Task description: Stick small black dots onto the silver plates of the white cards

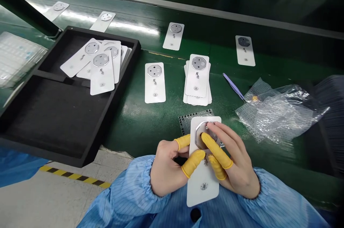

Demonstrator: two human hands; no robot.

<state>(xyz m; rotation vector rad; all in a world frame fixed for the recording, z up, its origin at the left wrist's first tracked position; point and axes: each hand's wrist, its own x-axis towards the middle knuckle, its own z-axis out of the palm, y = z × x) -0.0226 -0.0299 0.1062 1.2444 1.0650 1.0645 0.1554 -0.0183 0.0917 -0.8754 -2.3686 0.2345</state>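
Observation:
A white rectangular panel [203,195] is held upright in front of my chest, with a silver octagonal inset near its top and dark printing below. My left hand [172,163] grips its left edge, yellow-cotted thumb on the face and index finger at the edge. My right hand [231,156] bends over the right side. Its yellow-cotted index finger presses on the octagon beside a dark spot, and its thumb lies lower against the panel. Whether a small part is under those fingertips is hidden. Behind the panel lies a clear sheet [185,122] edged with small black dots.
Like panels form a stack [197,85], a single one [155,88] beside it, and a heap [103,76] in a black tray [53,113]. Others lie farther back. Purple tweezers [233,86] rest near crumpled clear plastic [285,113]. Clear trays [18,59] are at left.

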